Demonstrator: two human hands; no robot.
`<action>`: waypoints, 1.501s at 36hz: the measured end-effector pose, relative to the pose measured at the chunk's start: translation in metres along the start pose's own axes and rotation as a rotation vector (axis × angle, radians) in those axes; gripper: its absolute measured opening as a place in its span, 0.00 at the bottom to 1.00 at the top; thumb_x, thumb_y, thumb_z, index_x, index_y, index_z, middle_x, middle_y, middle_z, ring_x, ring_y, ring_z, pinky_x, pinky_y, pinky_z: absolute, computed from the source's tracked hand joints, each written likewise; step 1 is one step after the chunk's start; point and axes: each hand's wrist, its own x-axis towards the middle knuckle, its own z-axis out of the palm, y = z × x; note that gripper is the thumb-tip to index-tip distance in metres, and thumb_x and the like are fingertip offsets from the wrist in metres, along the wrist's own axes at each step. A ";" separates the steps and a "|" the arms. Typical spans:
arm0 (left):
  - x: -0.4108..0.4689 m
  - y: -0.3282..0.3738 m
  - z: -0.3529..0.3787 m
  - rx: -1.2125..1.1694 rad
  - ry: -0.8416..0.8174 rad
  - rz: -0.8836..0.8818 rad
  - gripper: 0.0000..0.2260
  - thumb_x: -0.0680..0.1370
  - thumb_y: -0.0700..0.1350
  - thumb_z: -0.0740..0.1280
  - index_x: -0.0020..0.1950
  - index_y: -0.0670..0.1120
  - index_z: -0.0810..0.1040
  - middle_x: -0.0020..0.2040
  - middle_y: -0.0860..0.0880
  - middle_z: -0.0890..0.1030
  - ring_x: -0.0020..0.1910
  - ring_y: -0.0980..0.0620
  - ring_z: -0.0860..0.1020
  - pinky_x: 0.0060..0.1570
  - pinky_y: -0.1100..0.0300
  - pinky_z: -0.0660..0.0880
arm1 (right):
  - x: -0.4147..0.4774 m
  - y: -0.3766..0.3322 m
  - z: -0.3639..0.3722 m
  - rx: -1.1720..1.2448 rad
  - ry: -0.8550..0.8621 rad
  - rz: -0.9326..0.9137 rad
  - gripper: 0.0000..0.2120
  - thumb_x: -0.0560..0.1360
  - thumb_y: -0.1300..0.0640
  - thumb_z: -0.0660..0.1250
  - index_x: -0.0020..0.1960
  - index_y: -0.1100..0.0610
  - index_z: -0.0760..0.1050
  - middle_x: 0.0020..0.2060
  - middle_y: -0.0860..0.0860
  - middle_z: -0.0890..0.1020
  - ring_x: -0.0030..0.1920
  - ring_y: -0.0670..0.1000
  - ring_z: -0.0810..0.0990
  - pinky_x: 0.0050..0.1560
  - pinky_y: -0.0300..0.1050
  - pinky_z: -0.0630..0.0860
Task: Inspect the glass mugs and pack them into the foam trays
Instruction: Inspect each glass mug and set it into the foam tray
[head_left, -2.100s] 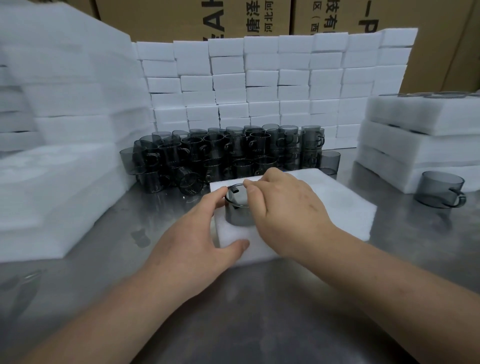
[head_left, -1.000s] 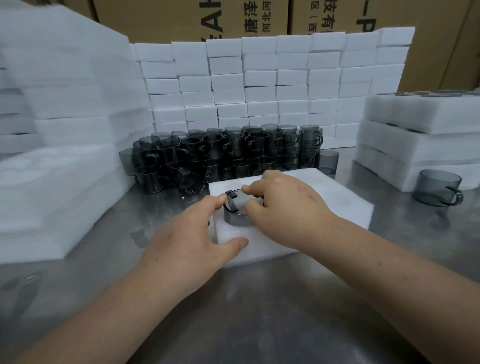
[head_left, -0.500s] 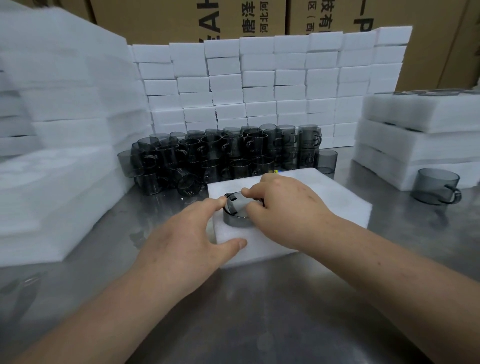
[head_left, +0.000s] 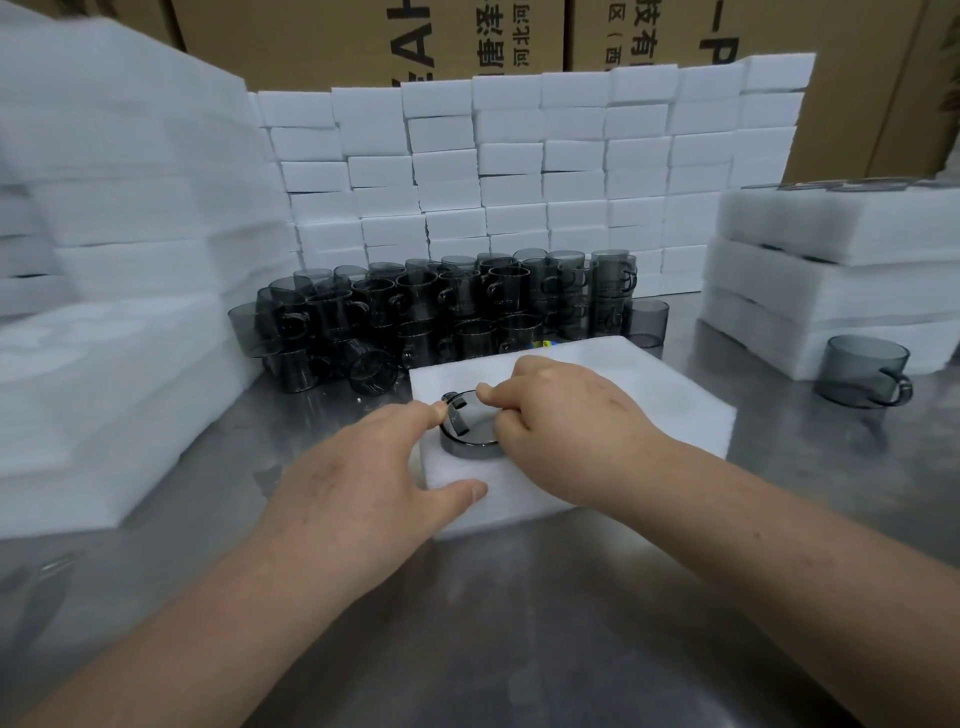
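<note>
1. steel is showing as one table top, carrying everything here.
2. white foam is standing as one wall of small blocks at the back, with one left stack and one right stack of trays flanking it.
3. one heap of dark glass mugs is sitting before the wall, too crowded to count.
4. one foam tray is lying in front of the heap, under two hands.
5. the left hand is lying spread, thumb pressing the tray's near edge, forefinger touching the rim of the glass mug.
6. the right hand is pinching that rim with curled fingers.
7. one lone mug is standing upright beside the right stack.
8. the one glass mug is sitting in the tray's near-left part, only its top showing above the foam.
9. against two seconds ago, this mug is sitting lower in the foam; both hands are staying put.
</note>
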 end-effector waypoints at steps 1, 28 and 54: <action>0.000 0.000 0.000 -0.001 -0.001 -0.002 0.35 0.57 0.69 0.63 0.62 0.59 0.74 0.48 0.66 0.69 0.48 0.57 0.75 0.48 0.53 0.74 | 0.000 0.000 0.000 0.003 -0.001 0.000 0.20 0.79 0.54 0.52 0.69 0.47 0.69 0.44 0.45 0.64 0.54 0.51 0.72 0.44 0.41 0.61; 0.009 -0.008 0.036 -0.648 -0.191 -0.296 0.17 0.82 0.37 0.48 0.68 0.29 0.63 0.69 0.32 0.65 0.71 0.39 0.62 0.68 0.54 0.59 | -0.006 -0.004 0.010 -0.066 -0.083 0.212 0.20 0.78 0.47 0.48 0.63 0.57 0.66 0.62 0.55 0.73 0.66 0.55 0.66 0.72 0.54 0.46; 0.004 0.002 0.001 -0.963 0.045 -0.184 0.47 0.57 0.56 0.73 0.73 0.46 0.61 0.61 0.52 0.78 0.59 0.54 0.77 0.60 0.52 0.73 | -0.021 -0.006 0.023 0.040 0.224 -0.118 0.28 0.76 0.44 0.60 0.72 0.57 0.63 0.74 0.54 0.58 0.74 0.55 0.53 0.70 0.49 0.50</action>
